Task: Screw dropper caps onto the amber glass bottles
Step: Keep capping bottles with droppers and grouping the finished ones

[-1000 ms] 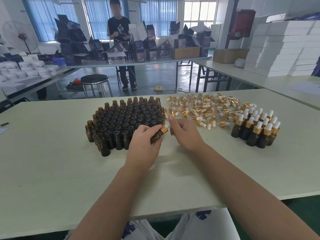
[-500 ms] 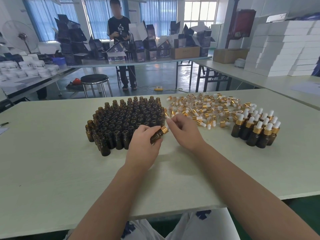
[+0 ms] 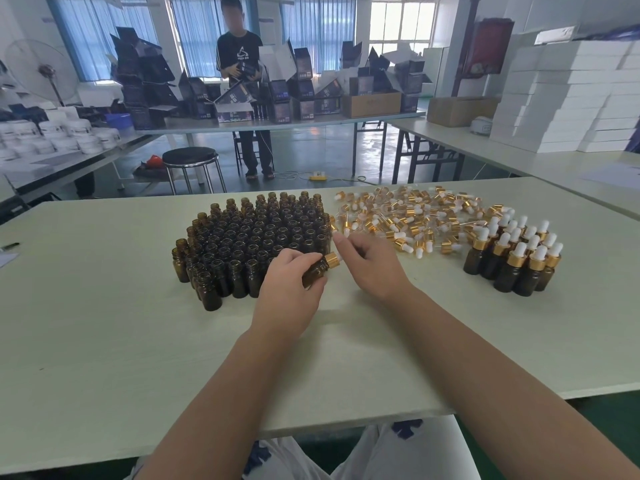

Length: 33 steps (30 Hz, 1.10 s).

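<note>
Compared with a second earlier, little had shifted: the left hand [image 3: 289, 289] still gripped the amber bottle [image 3: 314, 271], tilted just above the desk [image 3: 104, 341], at the same spot. The right hand [image 3: 372, 265] had rolled slightly, its index fingertip now raised a little farther toward the pile, while it kept pinching the white end of the dropper cap [image 3: 331, 260], whose gold collar sat on the bottle's neck. Just behind the left hand stood the block of uncapped bottles [image 3: 256, 237]. The loose caps [image 3: 408, 216] lay beyond the right hand, and the capped bottles [image 3: 516, 258] were grouped farther right. Across the room a person [image 3: 242, 64] stood handling boxes, near a stool [image 3: 190, 157].
</note>
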Each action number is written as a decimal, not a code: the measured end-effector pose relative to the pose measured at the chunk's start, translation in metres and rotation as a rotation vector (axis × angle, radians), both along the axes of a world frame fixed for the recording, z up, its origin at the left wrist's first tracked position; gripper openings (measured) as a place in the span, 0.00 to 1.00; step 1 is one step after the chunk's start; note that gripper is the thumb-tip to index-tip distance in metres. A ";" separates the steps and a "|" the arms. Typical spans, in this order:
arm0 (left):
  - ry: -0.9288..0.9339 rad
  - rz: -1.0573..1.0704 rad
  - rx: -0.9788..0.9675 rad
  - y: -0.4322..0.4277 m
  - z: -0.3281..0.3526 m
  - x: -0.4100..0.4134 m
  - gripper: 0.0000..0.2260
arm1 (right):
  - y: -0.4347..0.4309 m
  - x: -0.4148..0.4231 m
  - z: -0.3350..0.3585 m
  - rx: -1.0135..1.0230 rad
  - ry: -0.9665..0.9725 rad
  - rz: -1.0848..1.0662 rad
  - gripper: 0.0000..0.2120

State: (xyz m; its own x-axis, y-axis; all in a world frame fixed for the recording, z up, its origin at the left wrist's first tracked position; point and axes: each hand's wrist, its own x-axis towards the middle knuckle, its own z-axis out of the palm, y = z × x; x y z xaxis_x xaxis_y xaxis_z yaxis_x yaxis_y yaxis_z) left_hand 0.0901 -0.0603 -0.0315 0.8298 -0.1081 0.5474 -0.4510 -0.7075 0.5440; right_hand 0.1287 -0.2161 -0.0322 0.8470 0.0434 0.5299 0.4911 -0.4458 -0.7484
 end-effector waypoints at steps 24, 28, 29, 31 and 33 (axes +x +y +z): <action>-0.002 -0.035 -0.032 0.000 0.001 -0.002 0.16 | -0.003 0.002 -0.002 0.011 0.026 0.014 0.24; 0.000 -0.036 -0.055 0.000 0.001 -0.002 0.17 | -0.004 0.003 -0.002 0.005 0.016 0.027 0.18; 0.000 -0.031 -0.060 0.000 0.001 -0.002 0.17 | -0.004 0.004 -0.003 0.007 0.014 0.031 0.19; 0.000 -0.029 -0.061 0.000 0.001 -0.001 0.17 | -0.004 0.004 -0.003 0.010 0.011 0.038 0.21; 0.003 -0.029 -0.050 0.000 0.001 -0.001 0.17 | -0.003 0.003 -0.003 0.007 0.007 0.047 0.22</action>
State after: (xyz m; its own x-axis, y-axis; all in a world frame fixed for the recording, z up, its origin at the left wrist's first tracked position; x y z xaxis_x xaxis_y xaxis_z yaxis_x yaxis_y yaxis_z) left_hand 0.0887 -0.0606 -0.0302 0.8284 -0.1043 0.5504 -0.4692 -0.6659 0.5800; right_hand 0.1321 -0.2196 -0.0349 0.8478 0.0795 0.5244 0.5060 -0.4175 -0.7547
